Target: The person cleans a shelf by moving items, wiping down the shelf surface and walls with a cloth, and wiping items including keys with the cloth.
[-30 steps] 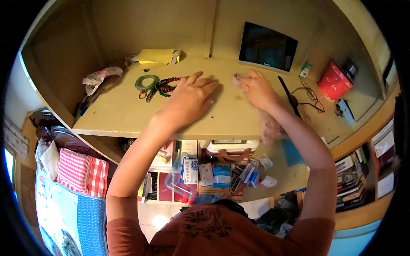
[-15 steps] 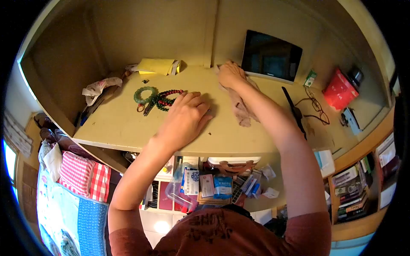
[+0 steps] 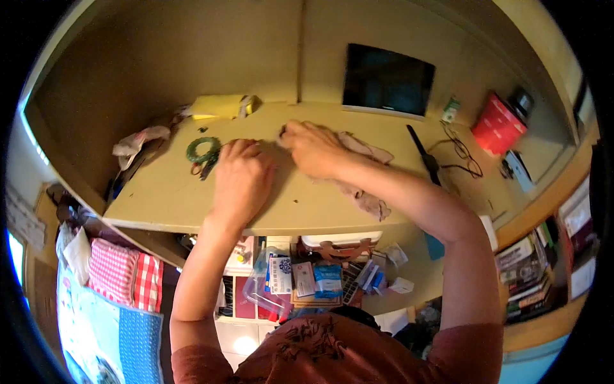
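My right hand (image 3: 311, 148) is closed on a thin pinkish-beige cloth (image 3: 366, 200) over the middle of the yellowish shelf (image 3: 275, 216). The cloth trails under my right forearm toward the shelf's front edge. To its left, my left hand (image 3: 243, 176) rests with curled fingers beside the green bead bracelet (image 3: 203, 149); what its fingers hold, if anything, is hidden. A dark beaded strand (image 3: 208, 168) lies partly behind that hand.
A dark-screened tablet (image 3: 388, 80) leans on the back wall. At the right lie a black watch (image 3: 427, 157), glasses (image 3: 470, 163) and a red container (image 3: 499, 125). A yellow packet (image 3: 216, 107) and crumpled plastic (image 3: 139, 144) are at the left. Boxes (image 3: 279, 275) sit below.
My right hand has moved left from near the tablet, drawing the cloth along. My left hand has shifted slightly left, now covering most of the red and dark beads.
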